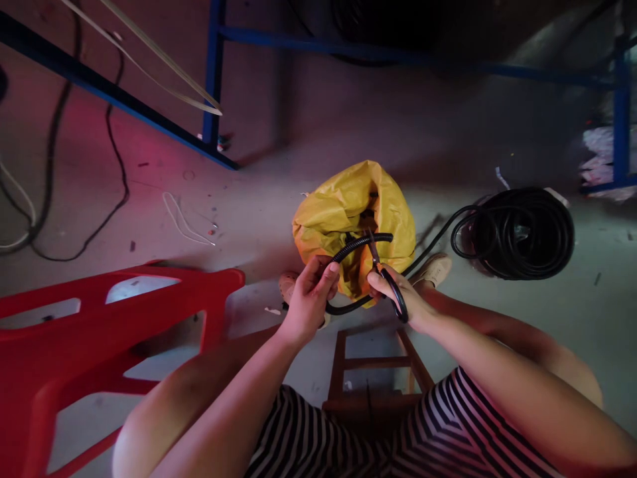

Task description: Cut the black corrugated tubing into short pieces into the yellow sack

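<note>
My left hand (313,290) is closed around a black corrugated tube (359,242), whose free end points right. In my right hand (393,289) is a pair of scissors (393,285) with black handles, the fingers wrapped around the grips. Its blades point up and meet the tube close to its free end; whether they are apart there I cannot tell. Below both hands stands a yellow sack (328,206) with its mouth open and dark contents inside. From my left hand the tube loops under and runs right to a black coil (522,232) on the floor.
A red plastic stool (99,332) lies at the left. Blue metal frames (213,79) stand at the back, with cables (117,143) on the floor at left. A wooden stool (377,363) is between my legs. White material (600,149) lies at far right.
</note>
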Demonstrator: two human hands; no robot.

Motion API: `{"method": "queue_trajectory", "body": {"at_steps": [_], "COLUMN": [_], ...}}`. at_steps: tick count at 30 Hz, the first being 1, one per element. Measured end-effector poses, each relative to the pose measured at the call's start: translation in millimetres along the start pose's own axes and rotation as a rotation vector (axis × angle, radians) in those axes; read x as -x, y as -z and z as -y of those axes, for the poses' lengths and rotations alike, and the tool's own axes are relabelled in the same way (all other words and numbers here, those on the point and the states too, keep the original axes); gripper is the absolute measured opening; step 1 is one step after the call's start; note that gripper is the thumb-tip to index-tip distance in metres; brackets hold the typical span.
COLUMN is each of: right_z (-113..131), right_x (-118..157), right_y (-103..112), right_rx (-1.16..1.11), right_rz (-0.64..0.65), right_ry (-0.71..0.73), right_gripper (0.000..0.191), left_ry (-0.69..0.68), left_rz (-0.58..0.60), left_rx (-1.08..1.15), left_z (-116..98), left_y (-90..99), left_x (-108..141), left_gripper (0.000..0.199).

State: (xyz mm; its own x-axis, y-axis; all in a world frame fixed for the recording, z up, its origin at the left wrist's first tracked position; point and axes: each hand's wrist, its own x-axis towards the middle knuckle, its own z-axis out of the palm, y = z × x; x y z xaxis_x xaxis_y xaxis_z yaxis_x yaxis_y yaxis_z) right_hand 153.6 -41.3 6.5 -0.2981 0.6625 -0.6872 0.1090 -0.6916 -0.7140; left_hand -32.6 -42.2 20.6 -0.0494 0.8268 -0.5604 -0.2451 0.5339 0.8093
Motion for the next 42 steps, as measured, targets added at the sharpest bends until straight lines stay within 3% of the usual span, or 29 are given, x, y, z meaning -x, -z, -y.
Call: {"method": "queue_trajectory", "body": {"at_steps": [34, 42], "right_z": [0, -1], "right_x": [-3, -6], "right_y": [3, 6], "right_rx": [0.006, 0.156], "right_rz": [0.043, -0.006], "right_ry": [0.003, 0.002], "right_gripper": [0.06, 0.059], "left_ry": [0.016, 0.077], "left_rz": [0.021, 0.021], "left_rx": [0.063, 0.05], "left_z": [12, 9], "left_y": [2.8, 4.4], "left_x": [0, -3], "left_gripper": [0.044, 0.049]}}
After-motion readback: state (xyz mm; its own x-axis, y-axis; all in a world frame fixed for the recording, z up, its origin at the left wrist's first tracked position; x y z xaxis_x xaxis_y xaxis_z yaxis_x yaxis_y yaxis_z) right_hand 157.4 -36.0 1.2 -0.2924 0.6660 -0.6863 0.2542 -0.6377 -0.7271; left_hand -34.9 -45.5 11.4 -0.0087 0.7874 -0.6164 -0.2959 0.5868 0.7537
